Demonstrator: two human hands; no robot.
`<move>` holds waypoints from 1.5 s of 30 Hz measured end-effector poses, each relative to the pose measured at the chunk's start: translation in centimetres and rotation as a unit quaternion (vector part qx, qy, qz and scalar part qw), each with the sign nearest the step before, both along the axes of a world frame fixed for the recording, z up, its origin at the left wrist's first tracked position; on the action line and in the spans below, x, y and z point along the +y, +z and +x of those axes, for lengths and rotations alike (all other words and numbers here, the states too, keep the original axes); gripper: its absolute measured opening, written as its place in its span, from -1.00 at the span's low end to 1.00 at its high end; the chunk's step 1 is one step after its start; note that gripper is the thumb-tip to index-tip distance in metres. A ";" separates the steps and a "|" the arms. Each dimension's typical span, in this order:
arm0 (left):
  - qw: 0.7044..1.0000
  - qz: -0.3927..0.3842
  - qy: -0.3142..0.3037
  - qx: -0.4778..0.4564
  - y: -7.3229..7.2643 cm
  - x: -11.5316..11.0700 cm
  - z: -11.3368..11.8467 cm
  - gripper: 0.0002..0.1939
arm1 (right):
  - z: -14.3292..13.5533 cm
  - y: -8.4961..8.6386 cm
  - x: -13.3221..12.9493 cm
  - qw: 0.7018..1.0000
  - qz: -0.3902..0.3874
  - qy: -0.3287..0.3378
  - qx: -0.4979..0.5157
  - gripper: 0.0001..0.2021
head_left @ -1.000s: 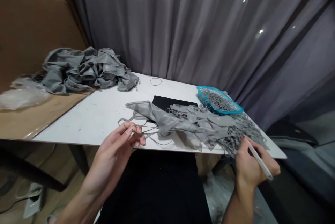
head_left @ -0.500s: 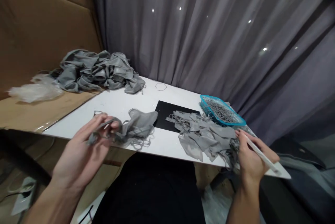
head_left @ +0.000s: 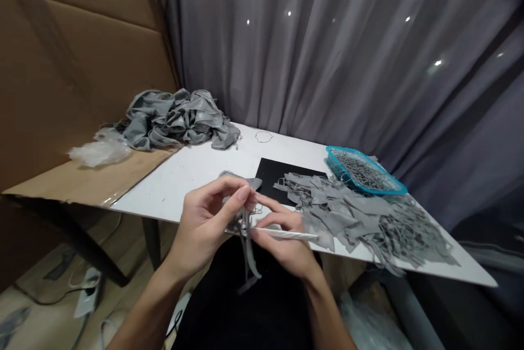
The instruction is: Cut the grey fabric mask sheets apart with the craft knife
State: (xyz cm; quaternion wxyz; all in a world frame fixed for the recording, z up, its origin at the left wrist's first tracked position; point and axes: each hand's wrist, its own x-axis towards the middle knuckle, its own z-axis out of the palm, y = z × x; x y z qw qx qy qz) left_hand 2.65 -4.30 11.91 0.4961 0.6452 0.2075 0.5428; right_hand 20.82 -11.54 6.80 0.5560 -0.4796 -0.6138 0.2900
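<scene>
My left hand (head_left: 202, 227) is closed, with thumb and fingertips pinching a bunched piece of thin grey fabric (head_left: 249, 260) whose narrow ends dangle over my lap. Against it, fingertips nearly meeting the left ones, is my right hand (head_left: 292, 249), closed round a slim white stick-like tool (head_left: 289, 234). The tool lies crosswise, its left end by the fabric; its tip is hard to make out. Behind the fingers, part of a grey cloth (head_left: 256, 182) shows at the edge of a black mat (head_left: 270, 172). Whether the right fingertips also grip fabric is hidden.
Flat grey fabric pieces (head_left: 347, 208) and narrow strips (head_left: 417, 235) cover the table's right side. Behind them stands a turquoise basket (head_left: 368, 193) of thin grey strips. A heap of grey cloth (head_left: 176, 118), a clear plastic bag (head_left: 102, 149) and a thin cord loop (head_left: 264, 141) lie farther back.
My left hand has moved right with the grey fabric. My right hand has come left from the fabric pile, carrying the white tool, and both hands now meet. The view has shifted slightly left.
</scene>
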 end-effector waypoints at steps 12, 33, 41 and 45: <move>0.976 -0.034 -0.020 -0.212 3.0 0.4 2.1 -0.84 | -1.5 -1.8 0.3 0.973 0.058 0.013 0.224 -0.74; 0.802 0.462 0.266 0.271 -3.3 6.3 2.9 -0.80 | 1.4 -2.4 -3.1 0.804 0.003 0.050 0.592 -0.55; 0.792 0.381 0.351 0.322 -1.2 13.0 -0.1 -0.75 | 3.2 -8.8 -9.4 0.842 -0.124 0.026 0.524 -0.51; 0.880 0.280 0.258 0.283 0.4 12.2 -0.5 -0.84 | 5.2 -7.3 -10.0 0.859 -0.080 -0.059 0.502 -0.50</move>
